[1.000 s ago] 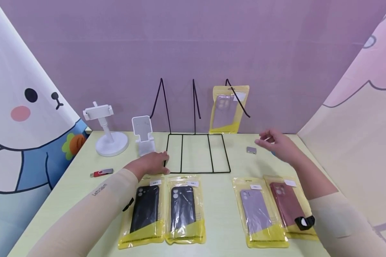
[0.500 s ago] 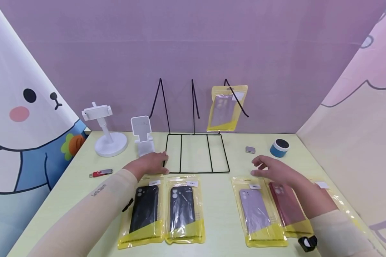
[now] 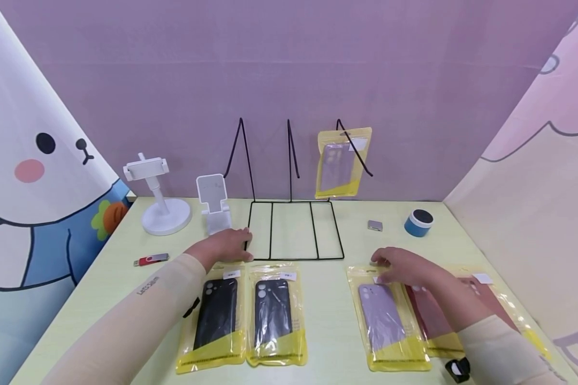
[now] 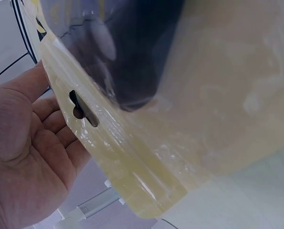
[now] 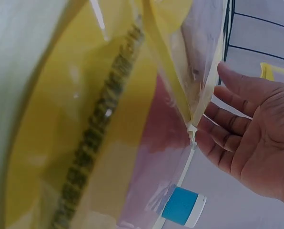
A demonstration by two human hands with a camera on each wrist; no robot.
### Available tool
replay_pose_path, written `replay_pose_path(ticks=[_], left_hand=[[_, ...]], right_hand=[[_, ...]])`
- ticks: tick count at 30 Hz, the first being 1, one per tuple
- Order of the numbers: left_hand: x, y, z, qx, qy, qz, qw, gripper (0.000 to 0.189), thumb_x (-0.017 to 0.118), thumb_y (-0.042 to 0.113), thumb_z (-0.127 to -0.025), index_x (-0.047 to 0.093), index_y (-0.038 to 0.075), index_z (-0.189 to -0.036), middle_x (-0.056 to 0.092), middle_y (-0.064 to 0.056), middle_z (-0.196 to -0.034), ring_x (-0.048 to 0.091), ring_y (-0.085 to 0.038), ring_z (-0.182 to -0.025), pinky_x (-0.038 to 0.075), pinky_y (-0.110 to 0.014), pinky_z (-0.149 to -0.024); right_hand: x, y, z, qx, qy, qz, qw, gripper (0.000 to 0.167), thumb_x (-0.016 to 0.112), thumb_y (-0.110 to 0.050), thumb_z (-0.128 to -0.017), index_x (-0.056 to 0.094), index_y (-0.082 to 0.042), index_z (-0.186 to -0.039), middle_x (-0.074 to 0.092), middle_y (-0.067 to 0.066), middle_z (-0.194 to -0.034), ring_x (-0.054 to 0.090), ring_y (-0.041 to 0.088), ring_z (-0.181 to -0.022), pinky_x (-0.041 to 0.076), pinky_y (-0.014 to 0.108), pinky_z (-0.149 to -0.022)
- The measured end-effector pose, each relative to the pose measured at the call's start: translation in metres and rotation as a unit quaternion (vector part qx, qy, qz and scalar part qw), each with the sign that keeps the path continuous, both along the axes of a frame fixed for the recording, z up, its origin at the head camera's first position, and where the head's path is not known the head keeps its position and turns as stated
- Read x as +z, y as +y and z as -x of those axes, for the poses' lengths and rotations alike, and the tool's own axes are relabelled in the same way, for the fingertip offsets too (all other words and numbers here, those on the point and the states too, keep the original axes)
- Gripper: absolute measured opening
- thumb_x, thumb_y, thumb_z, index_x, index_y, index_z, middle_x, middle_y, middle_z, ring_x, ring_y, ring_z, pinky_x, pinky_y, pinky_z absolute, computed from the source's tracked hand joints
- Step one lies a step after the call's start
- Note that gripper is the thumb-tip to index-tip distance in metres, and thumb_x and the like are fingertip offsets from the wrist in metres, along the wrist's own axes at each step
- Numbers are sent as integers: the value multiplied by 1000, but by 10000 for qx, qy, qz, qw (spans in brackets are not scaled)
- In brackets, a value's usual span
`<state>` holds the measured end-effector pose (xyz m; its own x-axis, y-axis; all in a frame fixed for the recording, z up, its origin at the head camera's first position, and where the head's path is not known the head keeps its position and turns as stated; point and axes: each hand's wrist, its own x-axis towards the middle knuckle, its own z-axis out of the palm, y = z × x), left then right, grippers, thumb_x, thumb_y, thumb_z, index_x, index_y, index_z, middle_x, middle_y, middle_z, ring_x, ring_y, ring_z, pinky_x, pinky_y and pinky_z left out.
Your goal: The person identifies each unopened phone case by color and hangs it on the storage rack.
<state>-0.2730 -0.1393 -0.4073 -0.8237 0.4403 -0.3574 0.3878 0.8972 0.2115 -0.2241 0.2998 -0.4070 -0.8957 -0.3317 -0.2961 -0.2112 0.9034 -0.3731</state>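
A black wire display rack (image 3: 291, 260) stands at the middle back of the table. My left hand (image 3: 221, 246) holds its front left corner, fingers and thumb about the wire. On the rack's right arm hangs a bagged lilac phone case (image 3: 337, 166). Two bagged black phone cases (image 3: 217, 313) lie in front of my left hand. To the right, my right hand (image 3: 404, 266) hovers at the top of a bagged lilac phone case (image 3: 380, 315), fingers loosely bent; contact is unclear. Bagged dark red phone cases (image 3: 431, 315) lie partly hidden under that arm.
At left stand a white round-based phone stand (image 3: 167, 216) and a white folding phone stand (image 3: 213, 198). A red USB stick (image 3: 151, 259) lies nearby. Right of the rack are a small grey metal piece (image 3: 374, 225) and a blue round container with a dark top (image 3: 418, 222).
My right hand has come down and toward me, from beside the blue container to the lilac case's bag. The hanging bag has swung slightly. My left hand has stayed on the rack.
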Motion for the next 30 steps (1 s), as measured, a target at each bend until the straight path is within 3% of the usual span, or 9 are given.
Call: replay_pose_path(ticks=[6,10,13,22,30], left_hand=[[-3,-2,1,-7,29,-47,10000,43,63,38,-95,57,8,-125,27,-21,-159,32,-40,-143,30,-50,-118],[-4,-2,3,-32,49,-46,10000,48,63,38,-95,55,6,-130,27,-21,-159,31,-40,-144,30,-50,-118],[-5,-3,3,-32,52,-35,10000,52,62,39,-96,52,5,-135,26,-21,-159,30,-39,-145,29,-50,-119],[-6,-4,5,8,21,-45,10000,63,62,40,-96,43,5,-145,25,-19,-160,28,-38,-146,28,-50,-119],[-4,-4,3,63,-59,-83,9999,69,62,40,-96,38,5,-150,23,-19,-161,25,-38,-147,25,-49,-120]], right_hand=[[-4,-4,2,267,225,-310,9989,27,77,-23,-84,67,-17,-109,66,-4,-99,56,15,-88,52,40,-85],[-4,-6,1,312,217,-328,9987,10,74,-18,-87,66,-18,-94,62,-5,-85,53,14,-77,48,33,-71],[-4,-8,0,318,272,-366,9985,10,70,-16,-90,62,-19,-86,57,-4,-78,51,14,-71,43,30,-64],[6,-4,1,374,543,-286,9974,6,66,-17,-94,63,-20,-90,60,-6,-82,52,13,-74,45,28,-66],[30,-1,-2,540,828,449,9941,6,60,-13,-98,64,-15,-93,60,-5,-83,52,12,-76,46,28,-68]])
